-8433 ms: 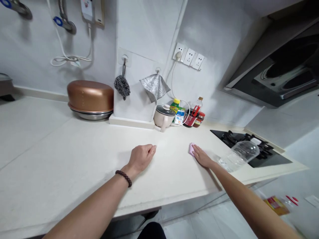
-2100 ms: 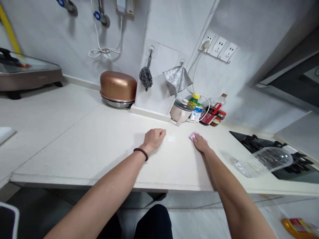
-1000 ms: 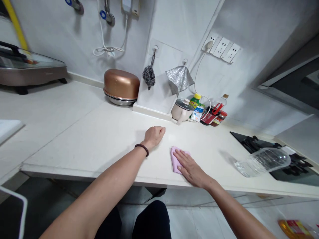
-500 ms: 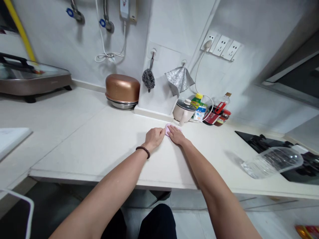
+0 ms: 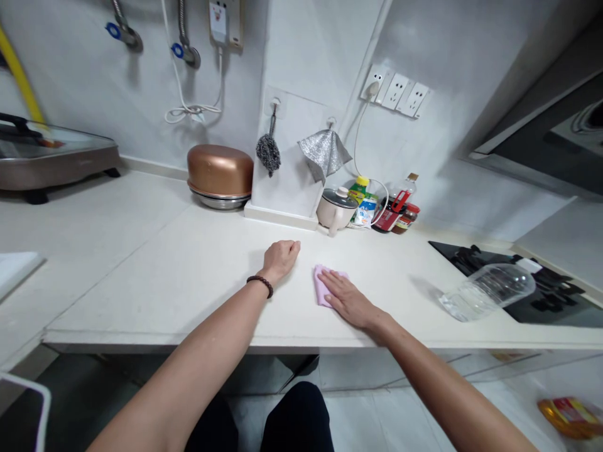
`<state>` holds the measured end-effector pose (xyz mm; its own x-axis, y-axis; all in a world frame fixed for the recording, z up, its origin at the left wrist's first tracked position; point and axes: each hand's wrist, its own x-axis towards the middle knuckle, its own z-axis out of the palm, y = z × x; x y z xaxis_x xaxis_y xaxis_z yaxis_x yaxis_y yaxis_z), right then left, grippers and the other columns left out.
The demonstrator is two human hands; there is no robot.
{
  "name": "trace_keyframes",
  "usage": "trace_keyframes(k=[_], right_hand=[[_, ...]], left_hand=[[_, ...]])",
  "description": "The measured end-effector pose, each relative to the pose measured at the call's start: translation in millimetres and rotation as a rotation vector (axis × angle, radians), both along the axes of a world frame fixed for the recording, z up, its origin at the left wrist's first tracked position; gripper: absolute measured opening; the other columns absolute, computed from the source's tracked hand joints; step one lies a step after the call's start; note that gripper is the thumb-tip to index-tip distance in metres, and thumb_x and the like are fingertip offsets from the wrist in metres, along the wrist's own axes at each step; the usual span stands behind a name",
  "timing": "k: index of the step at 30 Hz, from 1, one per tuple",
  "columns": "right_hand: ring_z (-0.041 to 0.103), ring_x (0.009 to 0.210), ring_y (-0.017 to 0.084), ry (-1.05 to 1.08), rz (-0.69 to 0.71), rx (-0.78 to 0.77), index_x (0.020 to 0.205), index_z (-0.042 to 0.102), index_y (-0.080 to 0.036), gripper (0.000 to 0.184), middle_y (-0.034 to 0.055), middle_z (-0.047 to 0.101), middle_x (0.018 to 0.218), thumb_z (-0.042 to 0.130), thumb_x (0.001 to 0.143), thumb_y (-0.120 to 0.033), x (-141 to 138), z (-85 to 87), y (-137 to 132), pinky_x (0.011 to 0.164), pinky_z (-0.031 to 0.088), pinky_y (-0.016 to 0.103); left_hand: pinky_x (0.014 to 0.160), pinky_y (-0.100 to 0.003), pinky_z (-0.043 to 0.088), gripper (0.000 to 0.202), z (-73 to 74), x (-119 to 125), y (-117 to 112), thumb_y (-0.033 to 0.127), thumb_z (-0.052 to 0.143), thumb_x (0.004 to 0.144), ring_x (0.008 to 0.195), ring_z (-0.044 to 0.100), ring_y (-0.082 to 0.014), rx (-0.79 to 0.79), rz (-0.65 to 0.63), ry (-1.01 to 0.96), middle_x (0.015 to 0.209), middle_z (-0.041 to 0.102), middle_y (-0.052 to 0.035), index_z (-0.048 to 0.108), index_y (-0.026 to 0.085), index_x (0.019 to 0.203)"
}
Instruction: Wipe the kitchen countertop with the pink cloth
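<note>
A folded pink cloth (image 5: 322,294) lies on the white countertop. Flat on top of it is my right hand (image 5: 346,296), fingers stretched out over the cloth and not wrapped round it. My left hand (image 5: 279,258) is closed in a fist on the counter, left of the cloth and a little farther back, with nothing visible in it. A dark bead bracelet (image 5: 262,282) circles the left wrist. Behind the hands, a cream pot (image 5: 335,215) with a lid stands against the wall.
A copper-coloured pot (image 5: 220,169) sits upside down at the back. Condiment bottles (image 5: 391,213) stand right of the cream pot. A large clear plastic bottle (image 5: 485,292) leans over the hob's (image 5: 556,307) edge. At far left is an electric pan (image 5: 56,166).
My right hand has slid the pink cloth back toward the front edge of the counter, away from the cream pot. The hands are farther apart; my left hand stays in a fist.
</note>
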<state>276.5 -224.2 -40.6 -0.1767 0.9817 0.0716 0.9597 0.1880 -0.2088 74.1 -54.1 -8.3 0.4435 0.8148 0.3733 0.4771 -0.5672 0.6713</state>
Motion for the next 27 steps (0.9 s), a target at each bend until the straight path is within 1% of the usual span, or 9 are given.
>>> trace_keyframes(k=[3,7,10,12,15,18,21,24,27], right_hand=[[0.016,0.153,0.023,-0.033,-0.124,0.022,0.160,0.019,-0.033,0.063,0.0003,0.020,0.166,0.026,0.103,-0.057,50.4,-5.4,-40.3,0.125,0.016,0.049],[0.023,0.151,0.026,-0.116,-0.409,0.061,0.159,0.026,-0.028,0.066,0.0047,0.029,0.163,0.020,0.101,-0.059,142.5,-20.5,-81.3,0.122,0.023,0.050],[0.027,0.150,0.028,-0.172,-0.605,0.073,0.157,0.032,-0.019,0.071,0.0109,0.036,0.160,0.015,0.100,-0.057,202.8,-26.7,-93.3,0.120,0.028,0.050],[0.029,0.149,0.029,-0.209,-0.705,0.055,0.155,0.035,-0.013,0.071,0.0142,0.038,0.158,0.013,0.099,-0.052,227.6,-25.5,-89.0,0.120,0.028,0.051],[0.030,0.149,0.027,-0.242,-0.777,0.010,0.152,0.038,-0.011,0.068,0.0149,0.042,0.156,0.014,0.100,-0.046,240.6,-18.8,-69.3,0.121,0.026,0.047],[0.032,0.148,0.027,-0.241,-0.815,0.015,0.153,0.037,-0.018,0.064,0.0110,0.042,0.157,0.017,0.100,-0.047,237.6,-13.0,-45.5,0.121,0.026,0.045],[0.032,0.148,0.028,-0.231,-0.839,0.027,0.156,0.031,-0.024,0.063,0.0076,0.038,0.159,0.019,0.100,-0.052,231.7,-10.6,-27.9,0.121,0.026,0.048],[0.031,0.148,0.028,-0.223,-0.841,0.020,0.158,0.026,-0.024,0.065,0.0083,0.034,0.162,0.019,0.100,-0.054,223.7,-9.8,-19.3,0.121,0.024,0.050],[0.028,0.150,0.027,-0.221,-0.826,0.002,0.158,0.027,-0.022,0.065,0.0095,0.031,0.162,0.017,0.101,-0.050,208.8,-10.4,-20.8,0.121,0.024,0.050]], left_hand=[[0.058,-0.030,0.024,0.051,-0.8,-0.5,-0.2,0.042,0.035,0.095,0.060,0.053,-0.0178,-0.003,-0.001,-0.006,0.060,0.063,-0.0049,0.061,0.020,0.058],[0.058,-0.030,0.024,0.050,-0.7,0.8,-1.0,0.042,0.035,0.094,0.060,0.052,-0.0176,-0.004,-0.008,-0.022,0.059,0.061,-0.0042,0.059,0.020,0.056],[0.058,-0.030,0.024,0.049,0.6,1.4,-2.0,0.042,0.035,0.094,0.059,0.051,-0.0172,0.003,-0.012,-0.039,0.057,0.059,-0.0037,0.057,0.021,0.055],[0.058,-0.030,0.025,0.050,2.0,1.5,-2.8,0.043,0.035,0.094,0.058,0.051,-0.0173,0.002,-0.017,-0.046,0.056,0.058,-0.0035,0.055,0.021,0.054],[0.058,-0.030,0.025,0.049,3.1,2.5,-3.9,0.043,0.035,0.094,0.058,0.051,-0.0176,0.001,-0.024,-0.052,0.055,0.057,-0.0031,0.054,0.022,0.053],[0.058,-0.030,0.024,0.049,2.1,4.6,-4.0,0.044,0.035,0.093,0.058,0.050,-0.0177,0.006,-0.029,-0.057,0.053,0.054,-0.0026,0.050,0.022,0.052],[0.057,-0.030,0.024,0.049,1.0,6.3,-3.5,0.045,0.036,0.092,0.058,0.050,-0.0178,0.002,-0.036,-0.060,0.052,0.052,-0.0023,0.047,0.022,0.051],[0.058,-0.030,0.024,0.048,1.6,6.1,-3.1,0.046,0.036,0.092,0.058,0.049,-0.0176,-0.003,-0.040,-0.062,0.051,0.051,-0.0020,0.045,0.022,0.051],[0.058,-0.030,0.024,0.048,3.2,4.4,-2.7,0.046,0.035,0.092,0.057,0.048,-0.0173,-0.009,-0.041,-0.059,0.051,0.050,-0.0019,0.043,0.023,0.051]])
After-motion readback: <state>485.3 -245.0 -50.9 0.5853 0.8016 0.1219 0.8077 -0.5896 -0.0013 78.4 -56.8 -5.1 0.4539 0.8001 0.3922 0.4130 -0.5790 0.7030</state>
